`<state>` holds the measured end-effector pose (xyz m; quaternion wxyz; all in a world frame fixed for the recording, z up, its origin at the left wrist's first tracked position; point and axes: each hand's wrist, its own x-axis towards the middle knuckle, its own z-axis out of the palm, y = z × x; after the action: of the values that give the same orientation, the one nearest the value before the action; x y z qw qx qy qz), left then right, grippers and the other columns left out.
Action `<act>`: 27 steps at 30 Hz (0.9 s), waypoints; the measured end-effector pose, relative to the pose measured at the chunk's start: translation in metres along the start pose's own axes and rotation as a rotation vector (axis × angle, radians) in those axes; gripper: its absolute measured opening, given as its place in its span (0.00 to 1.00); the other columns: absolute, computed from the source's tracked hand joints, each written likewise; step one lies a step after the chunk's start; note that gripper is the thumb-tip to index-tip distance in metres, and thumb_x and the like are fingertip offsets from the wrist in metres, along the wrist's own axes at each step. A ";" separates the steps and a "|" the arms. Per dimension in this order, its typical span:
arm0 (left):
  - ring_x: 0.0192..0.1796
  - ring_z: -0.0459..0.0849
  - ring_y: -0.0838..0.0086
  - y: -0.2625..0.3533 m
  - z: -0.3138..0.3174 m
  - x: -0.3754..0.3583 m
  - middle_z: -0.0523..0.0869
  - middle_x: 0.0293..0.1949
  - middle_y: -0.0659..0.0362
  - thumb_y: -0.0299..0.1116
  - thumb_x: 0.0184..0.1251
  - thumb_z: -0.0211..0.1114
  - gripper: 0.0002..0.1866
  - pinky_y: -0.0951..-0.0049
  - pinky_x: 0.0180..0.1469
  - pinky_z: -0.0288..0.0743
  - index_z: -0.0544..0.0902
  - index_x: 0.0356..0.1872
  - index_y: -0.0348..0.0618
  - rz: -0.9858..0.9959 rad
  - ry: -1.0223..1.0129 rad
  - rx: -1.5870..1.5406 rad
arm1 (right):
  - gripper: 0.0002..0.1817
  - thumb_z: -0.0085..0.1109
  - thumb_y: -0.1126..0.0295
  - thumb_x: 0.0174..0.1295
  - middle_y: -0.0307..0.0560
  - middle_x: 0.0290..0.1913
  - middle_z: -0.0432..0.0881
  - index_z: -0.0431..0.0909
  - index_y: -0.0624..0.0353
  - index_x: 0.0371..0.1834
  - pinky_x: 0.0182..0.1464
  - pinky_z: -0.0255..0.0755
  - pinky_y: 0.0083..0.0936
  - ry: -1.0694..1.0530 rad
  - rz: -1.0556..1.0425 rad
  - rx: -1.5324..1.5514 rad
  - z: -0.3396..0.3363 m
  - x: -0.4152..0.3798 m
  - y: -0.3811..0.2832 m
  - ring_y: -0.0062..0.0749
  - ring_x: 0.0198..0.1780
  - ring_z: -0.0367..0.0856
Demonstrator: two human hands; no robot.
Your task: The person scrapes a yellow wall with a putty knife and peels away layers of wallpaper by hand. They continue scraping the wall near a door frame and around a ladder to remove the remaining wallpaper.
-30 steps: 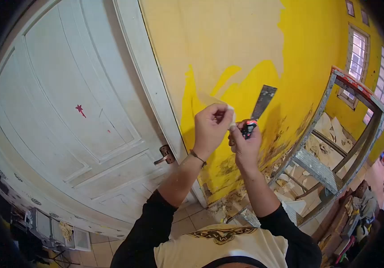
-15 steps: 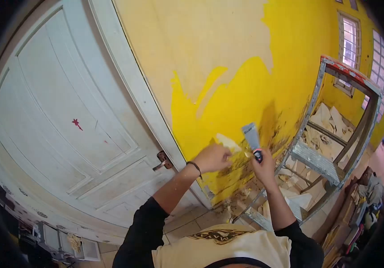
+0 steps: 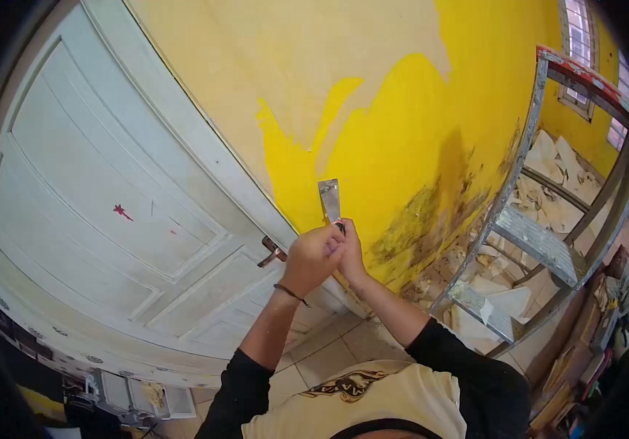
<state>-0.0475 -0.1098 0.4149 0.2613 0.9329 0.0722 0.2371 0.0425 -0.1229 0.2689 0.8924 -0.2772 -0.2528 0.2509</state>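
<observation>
My right hand (image 3: pixel 352 256) is closed on the handle of a paint scraper (image 3: pixel 330 199), its flat metal blade pointing up in front of the yellow wall (image 3: pixel 395 146). Close against it, my left hand (image 3: pixel 313 256) is closed with curled fingers, overlapping the lower part of the handle. What those fingers hold, if anything, is hidden. Above the blade, a pale beige patch (image 3: pixel 314 51) shows where yellow paint is gone, with a ragged edge. Dark stains (image 3: pixel 431 219) mark the lower wall to the right.
A white door (image 3: pixel 109 168) with a metal handle (image 3: pixel 272 252) stands on the left. At the right is a paint-spattered stepladder (image 3: pixel 541 245), with pale scraps (image 3: pixel 548 164) on the floor behind it. Piled clutter (image 3: pixel 600 329) lies farther right.
Both hands have come together, the right one moving left with the scraper. A pale flake by the left hand no longer shows. The view has shifted, so the ladder appears farther right.
</observation>
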 end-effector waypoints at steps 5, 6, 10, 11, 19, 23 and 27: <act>0.29 0.85 0.65 -0.012 -0.030 -0.005 0.85 0.28 0.55 0.29 0.57 0.73 0.10 0.69 0.36 0.80 0.84 0.39 0.38 -0.077 0.110 0.089 | 0.14 0.52 0.61 0.78 0.47 0.32 0.78 0.71 0.63 0.50 0.38 0.71 0.30 0.147 -0.099 -0.532 0.009 0.007 -0.002 0.28 0.34 0.76; 0.30 0.86 0.67 -0.017 -0.034 -0.004 0.86 0.29 0.55 0.29 0.57 0.74 0.10 0.70 0.35 0.80 0.85 0.39 0.39 -0.088 0.109 0.096 | 0.14 0.52 0.61 0.78 0.47 0.32 0.79 0.71 0.63 0.50 0.37 0.70 0.30 0.157 -0.135 -0.553 0.007 0.010 0.004 0.28 0.34 0.76; 0.33 0.86 0.65 -0.024 -0.040 0.004 0.86 0.32 0.55 0.29 0.57 0.74 0.11 0.68 0.37 0.81 0.84 0.39 0.40 0.012 0.160 0.226 | 0.14 0.52 0.61 0.78 0.48 0.32 0.78 0.71 0.63 0.49 0.36 0.70 0.29 0.143 -0.193 -0.504 0.002 0.019 0.016 0.29 0.32 0.76; 0.35 0.86 0.63 -0.024 -0.041 0.007 0.85 0.34 0.55 0.30 0.57 0.73 0.11 0.66 0.39 0.80 0.84 0.40 0.41 0.063 0.162 0.299 | 0.14 0.52 0.61 0.78 0.48 0.31 0.78 0.71 0.63 0.49 0.35 0.70 0.30 0.152 -0.219 -0.506 0.004 0.025 0.016 0.30 0.31 0.76; 0.44 0.82 0.56 -0.013 -0.057 0.057 0.82 0.40 0.54 0.30 0.54 0.73 0.15 0.59 0.45 0.78 0.82 0.43 0.42 0.364 0.210 0.633 | 0.12 0.53 0.62 0.77 0.47 0.28 0.77 0.73 0.61 0.48 0.32 0.70 0.30 0.190 -0.161 -0.642 0.019 0.021 -0.044 0.28 0.29 0.75; 0.47 0.81 0.59 -0.014 -0.067 0.081 0.82 0.44 0.55 0.31 0.51 0.76 0.19 0.61 0.48 0.78 0.83 0.45 0.41 0.407 0.219 0.785 | 0.13 0.53 0.61 0.77 0.49 0.27 0.76 0.73 0.61 0.48 0.33 0.70 0.29 0.189 -0.264 -0.679 0.020 0.028 -0.030 0.30 0.28 0.75; 0.49 0.80 0.60 -0.013 -0.068 0.086 0.81 0.45 0.56 0.32 0.49 0.77 0.22 0.62 0.49 0.77 0.82 0.47 0.42 0.378 0.184 0.833 | 0.15 0.53 0.59 0.77 0.50 0.29 0.78 0.72 0.62 0.47 0.34 0.71 0.31 0.183 -0.186 -0.715 0.028 0.034 -0.057 0.32 0.29 0.76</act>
<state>-0.0046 -0.0456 0.4936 -0.1907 0.9303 0.0130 0.3130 0.0690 -0.1333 0.3355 0.7772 -0.5682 -0.2677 0.0390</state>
